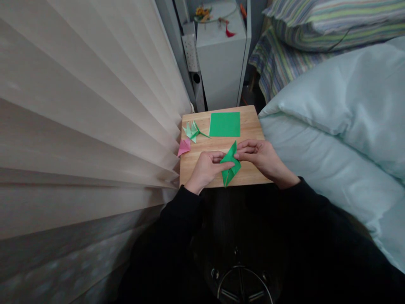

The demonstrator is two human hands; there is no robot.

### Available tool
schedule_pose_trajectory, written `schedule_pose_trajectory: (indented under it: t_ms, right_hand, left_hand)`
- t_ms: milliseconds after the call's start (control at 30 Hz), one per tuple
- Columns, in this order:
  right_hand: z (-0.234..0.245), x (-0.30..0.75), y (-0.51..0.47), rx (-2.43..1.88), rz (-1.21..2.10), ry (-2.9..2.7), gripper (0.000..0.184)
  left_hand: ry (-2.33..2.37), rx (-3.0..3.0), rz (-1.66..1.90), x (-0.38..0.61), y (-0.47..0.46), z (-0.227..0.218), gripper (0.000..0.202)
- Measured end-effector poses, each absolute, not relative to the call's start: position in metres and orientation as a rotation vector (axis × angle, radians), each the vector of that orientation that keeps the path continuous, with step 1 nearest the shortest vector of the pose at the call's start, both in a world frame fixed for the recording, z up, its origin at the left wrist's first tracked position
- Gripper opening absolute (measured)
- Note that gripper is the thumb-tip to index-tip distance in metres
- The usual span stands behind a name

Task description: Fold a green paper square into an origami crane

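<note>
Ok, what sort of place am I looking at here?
Most likely a bedroom: a puffy pale-blue fabric quilt and a striped cloth pillow lie at the right, and a long pleated beige curtain hangs at the left.

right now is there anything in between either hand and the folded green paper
Nothing visible. The left hand holds the folded green paper with its thumb across the front, and the right hand is at its right edge. The flat green sheet lies beyond, out of the way.
</note>
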State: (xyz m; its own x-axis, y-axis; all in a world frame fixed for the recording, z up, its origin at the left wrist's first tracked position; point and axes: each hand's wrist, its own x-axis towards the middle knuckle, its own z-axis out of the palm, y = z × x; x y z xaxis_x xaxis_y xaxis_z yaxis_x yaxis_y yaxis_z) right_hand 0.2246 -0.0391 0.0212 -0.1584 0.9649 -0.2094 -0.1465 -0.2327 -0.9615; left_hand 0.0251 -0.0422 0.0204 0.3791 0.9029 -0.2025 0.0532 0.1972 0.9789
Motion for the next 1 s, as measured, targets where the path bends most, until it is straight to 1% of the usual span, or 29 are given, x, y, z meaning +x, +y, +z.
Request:
schedule_pose_trajectory:
  t_ms: [233, 400, 567, 667, 767, 867, 1000]
  right_hand:
    - [0.0189, 0.2260, -0.0399, -1.102, 1.676, -1.046, 0.040]
    - [0.0176, 0.2241, -0.0418, -1.127, 1.743, -1.054, 0.040]
    - [0.0213, 0.2222, -0.0429, -1.174, 1.734, -1.062, 0.037]
    - [0.0238, 0.2239, -0.0419, -1.174, 1.705, -1.155, 0.036]
    - [0.0244, 0.2259, -0.0403, -1.201, 1.652, -1.275, 0.035]
    - [0.0235, 0.2261, -0.0395, -1.203, 1.630, -1.372, 0.034]
    - [0.0216, 0.2253, -0.0394, -1.177, 1.654, -1.413, 0.033]
  left_hand:
    - [0.969, 1.192, 0.719, 0.0207, -0.0411, 0.0241, 0.032]
    - [0.927, 1.204, 0.693, 0.0222, -0.0430, 0.0257, 0.032]
    - [0.885, 1.221, 0.694, 0.0256, -0.0460, 0.0271, 0.036]
    - [0.981, 1.319, 0.721, 0.0236, -0.0443, 0.0267, 0.032]
    - [1.147, 1.427, 0.849, 0.0207, -0.0406, 0.0247, 0.032]
    - [1.117, 1.454, 0.857, 0.0217, -0.0390, 0.0227, 0.026]
    - [1.071, 1.347, 0.870, 0.0277, -0.0416, 0.0217, 0.021]
